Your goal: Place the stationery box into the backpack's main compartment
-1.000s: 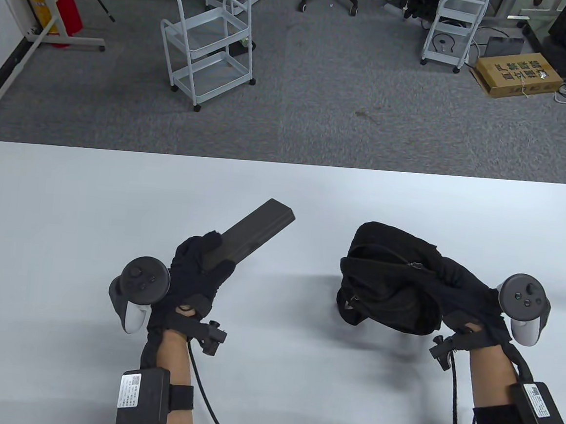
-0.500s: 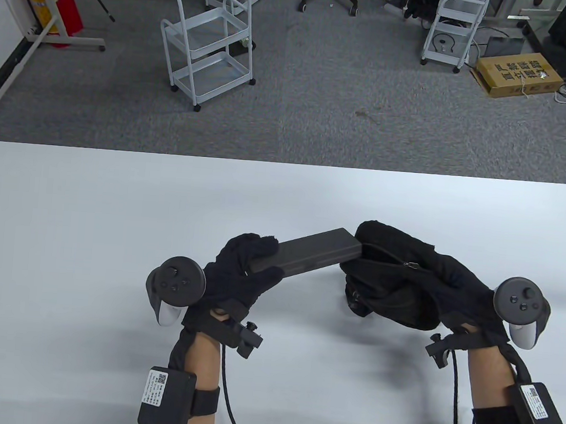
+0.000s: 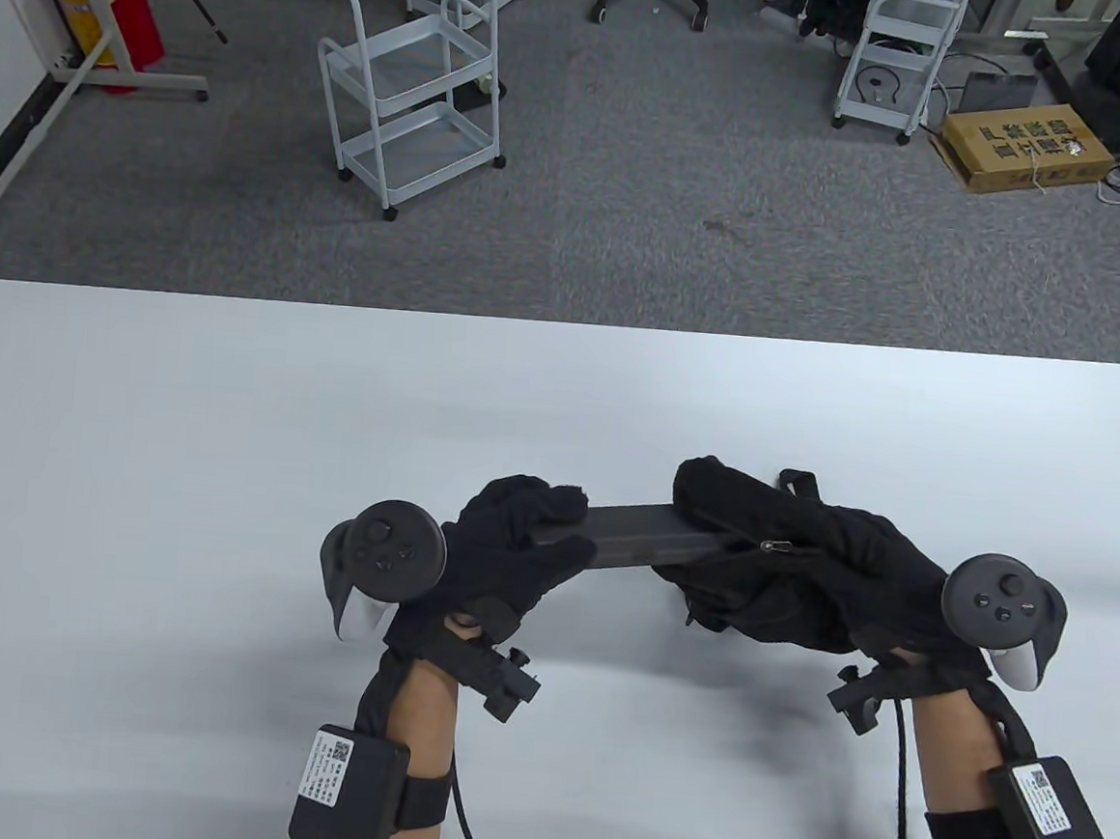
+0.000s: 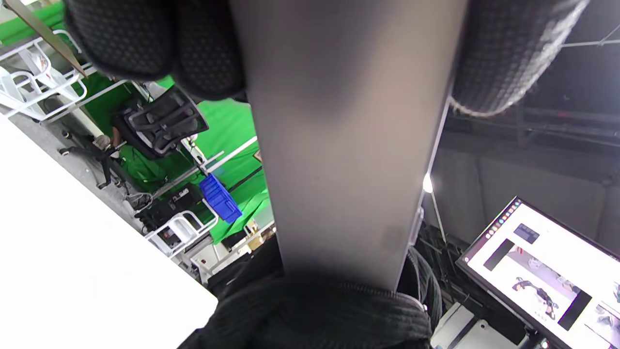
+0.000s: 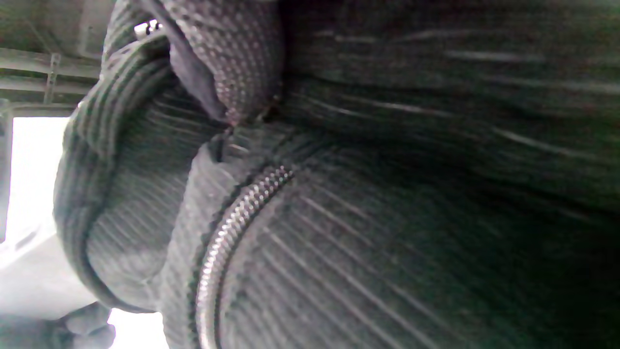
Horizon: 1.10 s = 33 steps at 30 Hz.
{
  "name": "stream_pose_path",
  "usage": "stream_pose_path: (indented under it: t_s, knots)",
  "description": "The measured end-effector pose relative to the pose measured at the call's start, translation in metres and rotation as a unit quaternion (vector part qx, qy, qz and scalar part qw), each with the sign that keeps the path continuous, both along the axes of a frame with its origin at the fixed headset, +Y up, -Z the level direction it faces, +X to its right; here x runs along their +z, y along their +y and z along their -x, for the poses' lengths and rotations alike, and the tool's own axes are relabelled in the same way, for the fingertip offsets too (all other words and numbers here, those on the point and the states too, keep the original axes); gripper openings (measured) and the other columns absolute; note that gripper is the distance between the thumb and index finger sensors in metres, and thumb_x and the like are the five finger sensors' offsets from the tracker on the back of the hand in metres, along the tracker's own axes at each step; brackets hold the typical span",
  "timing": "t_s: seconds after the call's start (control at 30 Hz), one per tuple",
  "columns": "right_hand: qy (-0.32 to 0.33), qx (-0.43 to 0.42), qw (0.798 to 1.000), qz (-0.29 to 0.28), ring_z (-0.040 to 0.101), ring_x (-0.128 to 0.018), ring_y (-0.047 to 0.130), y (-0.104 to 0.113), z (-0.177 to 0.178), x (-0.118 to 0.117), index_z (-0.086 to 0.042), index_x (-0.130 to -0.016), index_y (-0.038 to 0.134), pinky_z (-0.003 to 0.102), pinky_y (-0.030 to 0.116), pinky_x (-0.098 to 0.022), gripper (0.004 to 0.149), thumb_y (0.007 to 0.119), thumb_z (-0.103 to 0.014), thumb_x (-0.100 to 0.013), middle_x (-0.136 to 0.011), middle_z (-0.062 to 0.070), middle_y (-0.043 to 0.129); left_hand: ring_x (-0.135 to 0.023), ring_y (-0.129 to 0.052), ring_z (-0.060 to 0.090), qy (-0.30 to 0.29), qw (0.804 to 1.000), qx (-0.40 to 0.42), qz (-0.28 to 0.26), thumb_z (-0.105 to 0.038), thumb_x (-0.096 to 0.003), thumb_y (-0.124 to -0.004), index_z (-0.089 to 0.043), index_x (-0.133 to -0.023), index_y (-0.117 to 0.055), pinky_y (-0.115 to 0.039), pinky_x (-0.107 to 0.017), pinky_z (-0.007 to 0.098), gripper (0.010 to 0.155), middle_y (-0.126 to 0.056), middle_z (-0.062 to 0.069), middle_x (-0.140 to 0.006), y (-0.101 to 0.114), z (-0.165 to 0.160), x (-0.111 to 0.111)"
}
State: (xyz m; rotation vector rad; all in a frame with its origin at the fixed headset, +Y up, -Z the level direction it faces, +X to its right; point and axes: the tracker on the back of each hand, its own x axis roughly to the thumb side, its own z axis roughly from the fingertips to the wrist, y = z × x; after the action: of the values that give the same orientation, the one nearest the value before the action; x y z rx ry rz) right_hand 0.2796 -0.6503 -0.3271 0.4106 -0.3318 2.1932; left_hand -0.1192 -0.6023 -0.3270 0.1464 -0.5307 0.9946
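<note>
With the left hand (image 3: 512, 542) gripping the stationery box (image 3: 647, 543) and the right hand (image 3: 857, 579) holding the backpack (image 3: 737, 511) open, the box should slide in level.

My right wrist view is filled with the backpack's (image 5: 387, 218) dark ribbed fabric, blurred at right. Its zipper (image 5: 227, 232) runs diagonally, one gloved finger (image 5: 232, 58) pressing into a fold above it.

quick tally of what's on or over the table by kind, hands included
Gloved hands: 2, left hand and right hand
Stationery box: 1, dark grey
Backpack: 1, black
Hand trackers: 2, left tracker and right tracker
Total: 6
</note>
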Motion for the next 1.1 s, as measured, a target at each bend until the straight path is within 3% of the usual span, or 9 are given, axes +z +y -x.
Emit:
stream_pose_path:
  t_s: [0.3, 0.7, 0.93, 1.1]
  knots:
    - [-0.004, 0.001, 1.0, -0.006, 0.037, -0.097, 0.079, 0.0, 0.001, 0.001, -0.024, -0.098, 0.075, 0.069, 0.053, -0.076, 0.05, 0.086, -0.034, -0.051, -0.096, 0.003, 0.081, -0.067, -0.08, 0.049, 0.037, 0.997, -0.065, 0.008, -0.063, -0.0544, -0.074, -0.008, -0.096, -0.084, -0.071, -0.054, 0.068, 0.07, -0.072, 0.033, -0.098, 0.006, -0.041, 0.001]
    - [0.002, 0.033, 0.999, -0.017, 0.037, -0.094, 0.082, 0.001, 0.02, 0.005, -0.022, -0.098, 0.075, 0.068, 0.056, -0.075, 0.05, 0.085, -0.035, -0.051, -0.094, 0.004, 0.083, -0.063, -0.086, 0.045, 0.079, 0.986, -0.146, 0.012, -0.07, -0.0535, -0.062, -0.003, -0.094, -0.085, -0.076, -0.051, 0.066, 0.081, -0.075, 0.031, -0.097, -0.013, -0.083, 0.0]
    - [-0.009, 0.04, 0.999, -0.011, 0.038, -0.091, 0.084, -0.004, 0.025, 0.004, -0.019, -0.098, 0.076, 0.067, 0.059, -0.072, 0.05, 0.084, -0.035, -0.051, -0.092, 0.006, 0.084, -0.069, -0.087, 0.046, 0.053, 0.986, -0.153, 0.037, -0.071, -0.0488, -0.058, 0.002, -0.106, -0.072, -0.076, -0.055, 0.066, 0.093, -0.067, 0.034, -0.103, -0.026, -0.092, 0.0]
    - [-0.016, 0.041, 0.999, -0.009, 0.039, -0.09, 0.084, -0.005, 0.026, 0.005, -0.018, -0.098, 0.076, 0.066, 0.06, -0.072, 0.05, 0.084, -0.035, -0.051, -0.092, 0.007, 0.084, -0.075, -0.095, 0.045, 0.03, 0.99, -0.134, 0.04, -0.065, -0.0491, -0.066, 0.008, -0.107, -0.069, -0.081, -0.055, 0.062, 0.094, -0.075, 0.037, -0.1, -0.024, -0.09, 0.004]
